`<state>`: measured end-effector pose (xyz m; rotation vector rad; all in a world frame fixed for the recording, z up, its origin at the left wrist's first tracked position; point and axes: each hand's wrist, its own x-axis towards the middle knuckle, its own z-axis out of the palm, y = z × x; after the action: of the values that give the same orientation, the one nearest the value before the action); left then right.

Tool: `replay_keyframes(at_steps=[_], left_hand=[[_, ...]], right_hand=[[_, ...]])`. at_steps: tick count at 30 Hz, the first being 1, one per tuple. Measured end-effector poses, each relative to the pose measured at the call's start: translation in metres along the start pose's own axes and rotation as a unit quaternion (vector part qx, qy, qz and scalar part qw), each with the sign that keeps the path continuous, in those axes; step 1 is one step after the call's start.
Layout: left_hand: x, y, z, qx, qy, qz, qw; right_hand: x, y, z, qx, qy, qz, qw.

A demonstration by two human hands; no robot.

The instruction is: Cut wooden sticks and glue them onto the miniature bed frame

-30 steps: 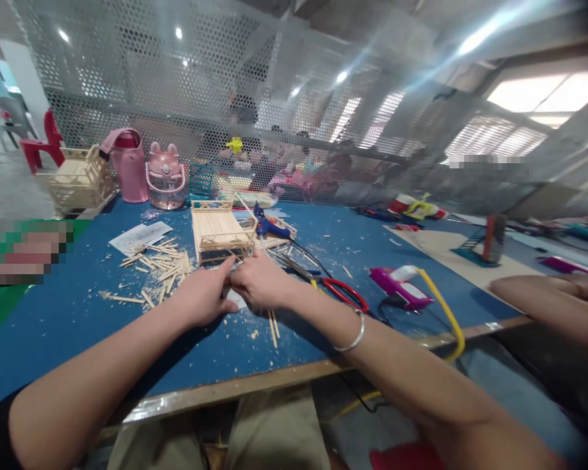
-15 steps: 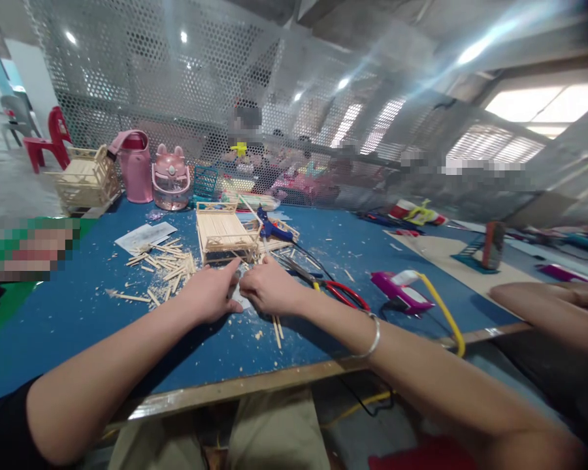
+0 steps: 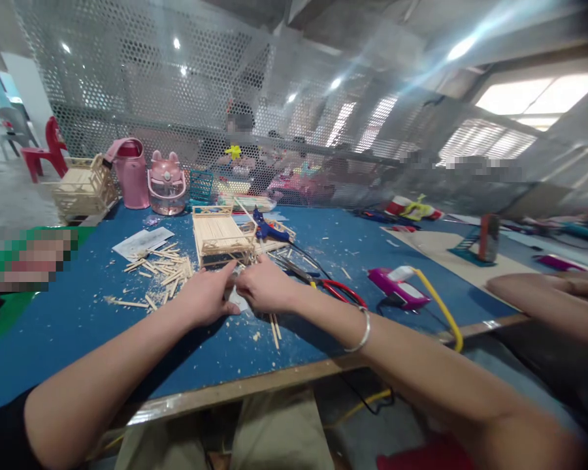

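My left hand [image 3: 206, 295] rests low over the blue table, thumb and forefinger curled toward my right hand [image 3: 265, 286]. The right fingers are bent into a pinch, close against the left fingertips. Whatever lies between the fingers is too small and covered to make out. Beneath them shows a small piece of white paper [image 3: 240, 300]. Just beyond stands a miniature bed of wooden sticks [image 3: 221, 234]. Two thin sticks [image 3: 275, 331] stick out below my right hand. A heap of short cut sticks [image 3: 174, 269] lies left of my hands.
A blue glue gun [image 3: 269, 226] sits behind my right hand, near red-handled pliers [image 3: 343, 292]. Farther right is a purple device [image 3: 399, 288] with a yellow cord. Pink bottles [image 3: 166, 184] and another stick model [image 3: 83, 189] stand at back left. Another person's arm [image 3: 543, 303] rests at right.
The view has shifted slightly. Both hands stay together in the same place, with only small finger movement.
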<state>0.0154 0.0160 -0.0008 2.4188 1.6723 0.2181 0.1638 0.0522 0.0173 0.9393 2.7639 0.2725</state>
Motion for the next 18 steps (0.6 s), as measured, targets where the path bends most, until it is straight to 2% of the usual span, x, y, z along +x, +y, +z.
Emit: replay_keyframes(at_steps=[7, 12, 18], left_hand=[[-0.0001, 0.0011, -0.0010, -0.003, 0.002, -0.003, 1.000], [-0.0004, 0.0014, -0.0020, -0.016, -0.003, 0.010, 1.000], [-0.0011, 0.0015, -0.0020, -0.023, -0.001, 0.004, 1.000]], right_hand=[[-0.0003, 0.0011, -0.0053, -0.008, -0.018, 0.012, 1.000], [-0.0012, -0.0008, -0.0080, -0.011, -0.052, -0.002, 0.999], [0.0037, 0.0011, -0.0080, 0.004, -0.034, -0.003, 0.999]])
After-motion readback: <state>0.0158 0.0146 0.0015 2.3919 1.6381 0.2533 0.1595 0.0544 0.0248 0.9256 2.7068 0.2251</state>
